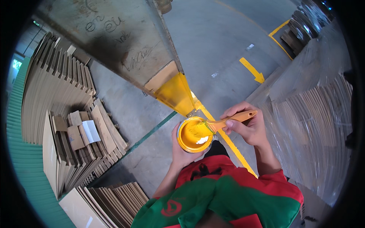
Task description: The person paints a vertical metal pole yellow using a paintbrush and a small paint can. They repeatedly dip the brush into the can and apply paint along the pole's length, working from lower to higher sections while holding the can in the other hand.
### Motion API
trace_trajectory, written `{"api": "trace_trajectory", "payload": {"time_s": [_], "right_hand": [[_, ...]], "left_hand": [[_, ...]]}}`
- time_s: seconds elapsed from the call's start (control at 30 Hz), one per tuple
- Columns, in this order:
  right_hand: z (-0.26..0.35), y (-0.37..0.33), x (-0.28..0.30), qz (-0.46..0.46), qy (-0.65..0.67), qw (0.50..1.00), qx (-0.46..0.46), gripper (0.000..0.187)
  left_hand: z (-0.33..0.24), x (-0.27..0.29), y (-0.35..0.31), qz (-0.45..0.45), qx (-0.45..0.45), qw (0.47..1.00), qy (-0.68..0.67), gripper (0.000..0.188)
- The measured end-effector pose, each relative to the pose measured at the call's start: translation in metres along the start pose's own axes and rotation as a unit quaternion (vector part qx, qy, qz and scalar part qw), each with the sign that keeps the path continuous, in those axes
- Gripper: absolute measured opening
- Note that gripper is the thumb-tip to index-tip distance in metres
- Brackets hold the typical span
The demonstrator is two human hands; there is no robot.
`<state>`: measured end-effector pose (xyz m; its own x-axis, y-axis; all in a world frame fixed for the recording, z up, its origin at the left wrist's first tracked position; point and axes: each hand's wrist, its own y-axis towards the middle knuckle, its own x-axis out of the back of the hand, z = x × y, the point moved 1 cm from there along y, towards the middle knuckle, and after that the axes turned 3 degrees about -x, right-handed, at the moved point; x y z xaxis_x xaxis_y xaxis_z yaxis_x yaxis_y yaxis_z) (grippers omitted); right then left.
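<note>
My left hand [181,153] is wrapped round the side of an open paint can [180,143] with yellow paint inside. Between the fingers and thumb of my right hand [247,125] is the orange handle of a paintbrush [225,121]. Its bristles, coated in yellow, are in the mouth of the can, by the inner wall. Just beyond the can rises a grey steel column [133,41] with handwriting on it. The lower part of the column carries yellow paint [175,93], below a tan patch [162,77].
Stacks of cardboard sheets [57,87] stand at the left, beside a green corrugated wall [19,125]. At the right is a tall stack wrapped in clear film [304,114]. A yellow line [235,151] and a yellow arrow [252,70] mark the grey floor.
</note>
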<state>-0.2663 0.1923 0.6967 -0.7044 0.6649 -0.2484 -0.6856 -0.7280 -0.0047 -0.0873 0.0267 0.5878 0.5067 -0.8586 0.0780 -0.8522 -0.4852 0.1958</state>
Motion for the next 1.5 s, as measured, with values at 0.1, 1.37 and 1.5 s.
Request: {"api": "trace_trajectory", "payload": {"time_s": [0.1, 1.37, 1.5], "right_hand": [[0.002, -0.014, -0.037, -0.024, -0.087, 0.995, 0.046, 0.015], [-0.144, 0.196, -0.521, -0.051, -0.433, 0.897, 0.071, 0.022], [-0.148, 0.192, -0.534, -0.182, -0.443, 0.878, 0.03, 0.021]], "left_hand": [[-0.002, 0.025, -0.001, 0.032, 0.014, 0.998, -0.046, 0.132], [0.108, 0.534, 0.114, 0.218, -0.057, 0.973, 0.04, 0.128], [0.117, 0.536, 0.15, 0.315, -0.072, 0.946, -0.023, 0.124]]}}
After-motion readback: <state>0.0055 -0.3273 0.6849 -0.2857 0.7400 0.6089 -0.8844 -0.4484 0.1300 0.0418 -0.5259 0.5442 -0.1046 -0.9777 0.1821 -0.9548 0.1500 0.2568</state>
